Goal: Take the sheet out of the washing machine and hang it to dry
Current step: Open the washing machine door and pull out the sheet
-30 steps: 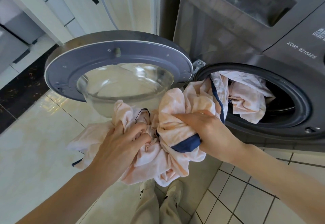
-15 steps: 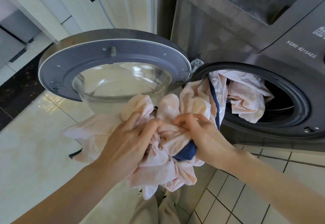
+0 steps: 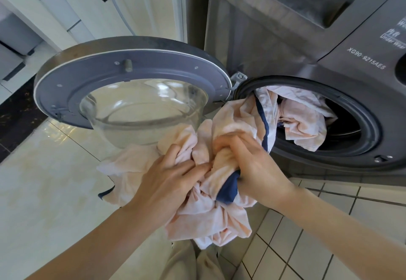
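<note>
Hands bunch the sheet (image 3: 219, 216) before the washing machine (image 3: 307, 49): left hand (image 3: 169, 183) and right hand (image 3: 252, 165) both clench folds. Half remains, seemingly, inside; its trailing end could snag the door (image 3: 131, 71) or drag on the floor (image 3: 44, 192).

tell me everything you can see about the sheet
The sheet looks like pale pink, crumpled cotton with a navy edge band. It is half out: one end lies in the drum, the rest trails over the opening into a bunch. The left hand and right hand grip that bunch.
</note>
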The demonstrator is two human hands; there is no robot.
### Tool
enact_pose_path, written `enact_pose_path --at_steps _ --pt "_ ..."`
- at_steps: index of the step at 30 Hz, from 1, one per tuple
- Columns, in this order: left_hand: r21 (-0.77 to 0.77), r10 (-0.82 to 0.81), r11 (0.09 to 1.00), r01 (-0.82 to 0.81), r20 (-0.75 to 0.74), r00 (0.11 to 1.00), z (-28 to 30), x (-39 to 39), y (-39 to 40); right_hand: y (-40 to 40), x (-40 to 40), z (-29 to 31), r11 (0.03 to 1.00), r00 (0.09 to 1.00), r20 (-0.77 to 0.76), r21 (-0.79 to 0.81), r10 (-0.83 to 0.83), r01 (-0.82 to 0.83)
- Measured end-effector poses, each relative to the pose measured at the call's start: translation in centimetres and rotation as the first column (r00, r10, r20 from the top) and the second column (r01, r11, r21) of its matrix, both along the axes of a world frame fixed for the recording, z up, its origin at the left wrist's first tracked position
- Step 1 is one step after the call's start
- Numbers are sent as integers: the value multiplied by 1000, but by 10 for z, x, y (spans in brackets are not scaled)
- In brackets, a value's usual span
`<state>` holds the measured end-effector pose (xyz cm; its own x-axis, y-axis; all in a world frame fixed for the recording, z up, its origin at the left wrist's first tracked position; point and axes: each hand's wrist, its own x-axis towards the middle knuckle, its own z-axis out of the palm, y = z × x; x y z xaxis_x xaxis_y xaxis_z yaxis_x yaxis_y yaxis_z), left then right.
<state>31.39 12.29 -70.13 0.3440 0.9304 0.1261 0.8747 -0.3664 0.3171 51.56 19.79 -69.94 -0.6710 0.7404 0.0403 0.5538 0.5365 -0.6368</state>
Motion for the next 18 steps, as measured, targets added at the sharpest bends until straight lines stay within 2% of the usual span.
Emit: enact_pose_path --at_steps 2,6,8,13,18 --pt "-25 -27 999 27 -7 1000 -3 -1 -2 12 9 -3 993 996 62 87 71 -76" --pt "-5 -39 999 39 -28 999 -10 -11 -7 39 32 -9 972 958 185 40 220 -231" --pt "-19 -44 999 43 -32 999 -13 -18 -10 54 45 -13 972 927 301 0 224 -235" --pt "-33 -9 999 7 -55 998 -17 -33 -21 100 55 -40 986 800 579 -46 158 -161" --pt "16 32 999 -31 -54 998 -11 -51 -34 122 42 -82 960 642 728 -79 240 -269"
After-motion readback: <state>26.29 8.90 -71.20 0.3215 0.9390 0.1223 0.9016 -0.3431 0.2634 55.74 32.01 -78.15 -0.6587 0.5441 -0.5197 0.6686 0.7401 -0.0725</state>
